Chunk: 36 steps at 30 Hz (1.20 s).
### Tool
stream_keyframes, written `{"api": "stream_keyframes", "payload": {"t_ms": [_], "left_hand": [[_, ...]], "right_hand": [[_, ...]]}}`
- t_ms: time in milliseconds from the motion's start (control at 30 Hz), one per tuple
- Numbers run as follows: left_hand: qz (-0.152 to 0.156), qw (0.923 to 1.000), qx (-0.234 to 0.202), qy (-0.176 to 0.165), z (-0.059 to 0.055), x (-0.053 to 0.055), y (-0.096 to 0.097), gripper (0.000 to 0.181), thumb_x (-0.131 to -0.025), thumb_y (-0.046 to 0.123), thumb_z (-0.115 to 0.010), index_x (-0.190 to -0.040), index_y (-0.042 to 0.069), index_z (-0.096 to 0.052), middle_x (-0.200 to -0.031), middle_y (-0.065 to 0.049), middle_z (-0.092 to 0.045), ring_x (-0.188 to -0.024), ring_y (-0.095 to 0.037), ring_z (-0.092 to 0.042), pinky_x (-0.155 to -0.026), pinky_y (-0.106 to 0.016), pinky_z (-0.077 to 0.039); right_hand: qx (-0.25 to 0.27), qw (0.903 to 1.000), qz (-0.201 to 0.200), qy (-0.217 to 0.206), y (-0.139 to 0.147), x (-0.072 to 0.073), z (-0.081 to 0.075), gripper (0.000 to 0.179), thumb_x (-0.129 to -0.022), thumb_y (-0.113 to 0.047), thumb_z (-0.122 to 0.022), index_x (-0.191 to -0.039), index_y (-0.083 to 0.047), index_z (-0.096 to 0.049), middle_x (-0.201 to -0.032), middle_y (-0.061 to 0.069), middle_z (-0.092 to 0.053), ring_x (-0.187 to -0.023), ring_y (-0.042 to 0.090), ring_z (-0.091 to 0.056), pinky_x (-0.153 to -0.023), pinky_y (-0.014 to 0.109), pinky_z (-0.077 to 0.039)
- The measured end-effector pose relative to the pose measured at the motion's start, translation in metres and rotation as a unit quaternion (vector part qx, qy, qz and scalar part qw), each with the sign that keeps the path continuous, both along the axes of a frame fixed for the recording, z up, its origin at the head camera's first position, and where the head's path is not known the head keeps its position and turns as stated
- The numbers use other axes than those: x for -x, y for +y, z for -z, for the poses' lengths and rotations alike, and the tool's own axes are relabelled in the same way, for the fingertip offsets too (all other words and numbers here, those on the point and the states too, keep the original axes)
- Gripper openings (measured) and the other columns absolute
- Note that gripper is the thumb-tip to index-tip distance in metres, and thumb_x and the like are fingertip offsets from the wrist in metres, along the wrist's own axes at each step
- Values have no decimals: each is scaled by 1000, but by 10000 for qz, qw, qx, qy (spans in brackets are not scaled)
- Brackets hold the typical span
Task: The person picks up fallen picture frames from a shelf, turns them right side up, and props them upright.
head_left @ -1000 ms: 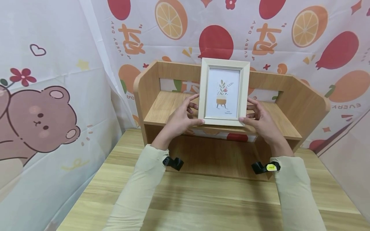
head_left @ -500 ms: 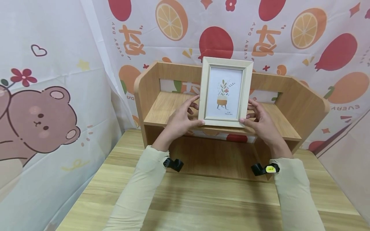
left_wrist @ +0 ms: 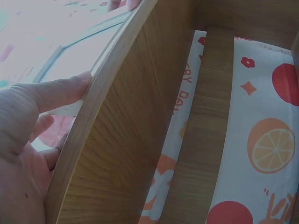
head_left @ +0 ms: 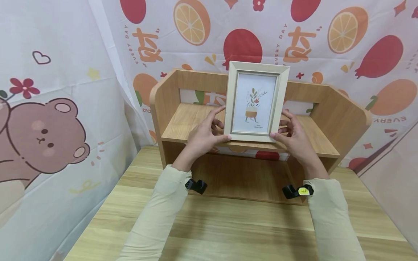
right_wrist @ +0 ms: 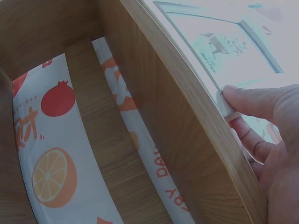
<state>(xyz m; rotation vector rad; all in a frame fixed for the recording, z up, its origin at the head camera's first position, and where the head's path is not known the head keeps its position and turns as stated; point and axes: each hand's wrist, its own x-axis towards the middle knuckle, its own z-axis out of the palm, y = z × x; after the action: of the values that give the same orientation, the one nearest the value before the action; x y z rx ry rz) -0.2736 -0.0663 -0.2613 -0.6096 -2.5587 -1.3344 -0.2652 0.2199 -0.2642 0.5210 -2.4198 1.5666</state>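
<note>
A cream picture frame (head_left: 256,137) with a potted-plant print stands upright at the front edge of the upper shelf (head_left: 183,121) of a wooden desk shelf. My left hand (head_left: 204,132) holds its lower left corner, thumb on the front and the other fingers by the side edge. At the lower right corner, my right hand (head_left: 295,136) grips it the same way. In the left wrist view, the left thumb (left_wrist: 65,93) lies on the frame's corner just above the shelf board. The right wrist view has the right thumb (right_wrist: 252,100) pressing the opposite corner. Fingertips behind the frame are partly hidden.
The desk shelf has raised side panels (head_left: 347,108) and a slotted back rail (head_left: 202,80). Below lies a lower compartment (head_left: 241,177), all on a wood-grain table (head_left: 235,232). Printed fabric (head_left: 215,21) hangs behind; a bear-print curtain (head_left: 45,137) hangs left.
The top of the picture frame has tipped slightly toward me and to the right, while its bottom edge stays at about the same place. Both hands keep their hold.
</note>
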Motion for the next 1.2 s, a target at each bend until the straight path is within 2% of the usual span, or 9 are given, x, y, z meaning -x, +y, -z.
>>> {"api": "stream_keyframes", "payload": {"t_ms": [200, 367, 667, 967, 1200], "left_hand": [[-71, 9999, 88, 62, 1, -1, 0, 87, -81, 28, -78, -149, 39, -25, -104, -1, -62, -95, -18, -62, -75, -37, -46], [-100, 9996, 177, 195, 2, -2, 0, 86, -82, 28, -77, -148, 41, -24, -103, 0, -63, -94, -17, -64, -73, -35, -44], [111, 9987, 255, 427, 5, -3, -3, 82, -86, 25, -74, -148, 38, -23, -107, -3, -62, -96, -18, -65, -75, -36, -47], [206, 9978, 161, 616, 6, -4, -3, 81, -84, 20, -75, -147, 36, -26, -106, -4, -64, -92, -18, -66, -78, -37, -50], [220, 9970, 212, 714, 9, -5, -4, 81, -84, 20, -75, -148, 35, -27, -106, -3, -64, -92, -17, -67, -75, -36, -49]], "right_hand": [[-165, 9996, 168, 124, -2, 0, 0, 77, -91, -5, -63, -153, -19, -20, -116, 4, -48, -91, 10, -51, -74, 15, -45], [-189, 9993, 198, 246, -5, 0, 1, 75, -92, -5, -63, -152, -20, -20, -116, 0, -48, -90, 11, -50, -73, 16, -45], [-213, 9986, 268, 408, -6, 0, 4, 75, -92, -5, -62, -150, -25, -20, -115, -4, -47, -91, 14, -49, -76, 18, -43], [-334, 9978, 374, 441, -7, 0, 5, 75, -94, -6, -59, -151, -27, -16, -120, 3, -46, -95, 15, -49, -79, 19, -41], [-484, 9966, 458, 490, -7, 1, 8, 74, -95, -5, -57, -151, -26, -14, -124, 16, -46, -96, 17, -48, -82, 22, -40]]}}
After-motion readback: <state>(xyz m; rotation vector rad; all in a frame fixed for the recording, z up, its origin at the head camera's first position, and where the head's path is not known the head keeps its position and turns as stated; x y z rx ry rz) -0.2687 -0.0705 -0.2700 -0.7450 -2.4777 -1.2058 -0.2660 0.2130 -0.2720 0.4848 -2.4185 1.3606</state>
